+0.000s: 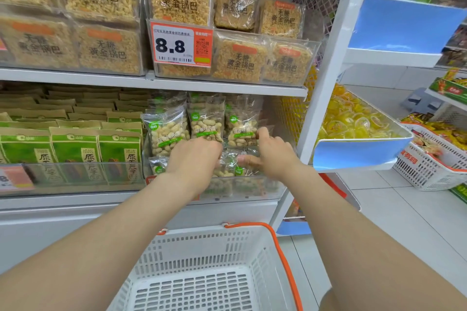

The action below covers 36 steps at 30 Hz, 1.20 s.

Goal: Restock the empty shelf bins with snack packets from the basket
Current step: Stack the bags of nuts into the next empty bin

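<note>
- The peanut packets [207,124] are in the clear bin [252,184] on the lower shelf. One row stands just beyond the fingers and more lie under and between them.
- The left hand [194,156] rests on the front packets. Its fingers are hidden behind its back, so I cannot tell whether they are clamped on a packet or only pressing.
- The right hand [274,156] has its fingers apart. The thumb stretches sideways over a front packet and the fingertips lie against a standing one, with no visible pinch.
- The white basket [202,247], below and nearer than the fingers, shows only bare floor, so its load seems to be on the shelf already.
- By my judgement this bin is nearly filled, and what is left here is straightening the rows.
- Left of the fingers, the green seed packets [75,149] fill their bin. Above the fingers, the rice cracker packs [179,2] fill theirs.
- No empty bin shows near the fingers.
- Far right of the fingers, a second basket [429,169] holds snacks, which may be further stock to put out.
</note>
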Tool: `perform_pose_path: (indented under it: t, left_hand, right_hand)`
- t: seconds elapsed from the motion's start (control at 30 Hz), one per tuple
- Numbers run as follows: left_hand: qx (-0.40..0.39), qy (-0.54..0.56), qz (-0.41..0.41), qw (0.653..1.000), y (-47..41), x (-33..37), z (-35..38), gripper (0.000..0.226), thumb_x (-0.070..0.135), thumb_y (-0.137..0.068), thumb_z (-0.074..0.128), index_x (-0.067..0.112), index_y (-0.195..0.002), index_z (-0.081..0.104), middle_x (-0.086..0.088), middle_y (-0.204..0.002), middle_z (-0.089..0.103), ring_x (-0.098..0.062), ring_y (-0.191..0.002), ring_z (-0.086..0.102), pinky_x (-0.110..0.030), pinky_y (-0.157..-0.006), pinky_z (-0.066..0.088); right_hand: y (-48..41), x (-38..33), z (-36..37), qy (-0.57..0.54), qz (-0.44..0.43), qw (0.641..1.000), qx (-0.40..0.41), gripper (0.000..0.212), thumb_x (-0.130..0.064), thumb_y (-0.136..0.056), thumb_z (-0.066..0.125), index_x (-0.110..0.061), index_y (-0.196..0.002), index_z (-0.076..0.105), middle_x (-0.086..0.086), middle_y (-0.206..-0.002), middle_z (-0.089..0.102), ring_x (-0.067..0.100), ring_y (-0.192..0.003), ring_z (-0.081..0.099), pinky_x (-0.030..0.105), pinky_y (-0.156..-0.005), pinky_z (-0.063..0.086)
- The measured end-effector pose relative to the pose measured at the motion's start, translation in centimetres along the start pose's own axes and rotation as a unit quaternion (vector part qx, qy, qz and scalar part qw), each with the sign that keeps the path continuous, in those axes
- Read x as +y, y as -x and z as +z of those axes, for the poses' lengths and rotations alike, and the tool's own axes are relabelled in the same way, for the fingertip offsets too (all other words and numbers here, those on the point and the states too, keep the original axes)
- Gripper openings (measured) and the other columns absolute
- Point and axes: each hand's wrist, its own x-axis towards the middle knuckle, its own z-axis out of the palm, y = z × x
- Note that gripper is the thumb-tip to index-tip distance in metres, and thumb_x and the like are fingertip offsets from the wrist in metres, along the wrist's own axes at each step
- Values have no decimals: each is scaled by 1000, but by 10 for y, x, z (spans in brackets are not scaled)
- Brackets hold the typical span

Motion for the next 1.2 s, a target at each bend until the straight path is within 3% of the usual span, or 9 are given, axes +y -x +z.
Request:
perform_pose_path:
  t: [0.13,0.27,0.33,0.4,0.47,0.57,0.77,0.93,1.2]
  left_hand:
    - [17,-58,-8,998,20,8,4,45,32,-100,59,18,-141,47,-11,-144,46,-38,-133,43,-50,-102,42]
    - [-145,-43,-103,983,43,11,8,86,41,-105,41,11,-163,-15,-24,-169,-21,-59,-152,-14,-73,-119,5]
    - [-187,-44,-103,976,50,7,11,90,33,-105,40,13,-160,-28,-21,-167,-29,-61,-149,-22,-73,-121,-1]
    - [-194,-75,-79,975,54,2,10,94,24,-102,46,16,-160,-29,-19,-170,-22,-62,-150,-14,-71,-122,3]
    - [-161,-94,-63,980,56,-1,5,96,16,-96,59,16,-163,-9,-20,-167,0,-60,-149,8,-67,-117,27]
    - [-94,-84,-67,990,57,0,-3,79,8,-85,72,14,-146,21,-17,-148,23,-47,-132,35,-50,-89,52]
    - [-26,-99,-55,993,44,-8,-11,47,7,-88,67,15,-129,45,-10,-132,42,-32,-123,46,-37,-79,42]
    - [-73,-93,-47,992,34,-9,-17,24,-2,-88,67,17,-101,59,-8,-116,61,-32,-110,62,-38,-69,40]
    - [-81,-87,-37,992,33,-9,-18,23,1,-93,63,20,-103,55,-8,-114,65,-34,-108,67,-37,-72,43]
  right_hand:
    - [16,-9,5,60,14,997,39,72,-72,-101,28,-11,-139,40,16,-136,53,40,-122,50,49,-94,42]
    - [38,-34,0,83,32,993,80,55,-35,-102,51,-8,-146,30,20,-136,40,41,-122,44,48,-101,42]
    - [49,-47,-4,69,26,995,72,48,-23,-92,58,-9,-132,36,18,-131,39,40,-119,43,46,-95,42]
    - [57,-58,-3,76,0,996,42,48,-21,-90,61,-10,-132,39,17,-131,42,40,-121,43,46,-92,40]
    - [61,-63,-3,106,-21,994,20,50,-23,-92,63,-12,-136,43,14,-127,54,39,-124,45,50,-98,40]
    - [56,-61,-2,121,-31,990,66,29,-20,-88,73,-17,-105,49,1,-83,55,31,-105,55,44,-85,32]
    - [42,-53,10,137,-43,981,132,54,-16,-75,87,-17,-109,45,-1,-81,62,26,-93,56,40,-75,17]
    - [41,-57,5,166,-78,976,120,23,-10,-79,78,-23,-92,64,-2,-78,60,27,-105,43,41,-73,10]
    - [33,-66,7,143,-110,982,54,18,-12,-84,74,-24,-87,61,-1,-85,67,28,-89,66,41,-89,32]
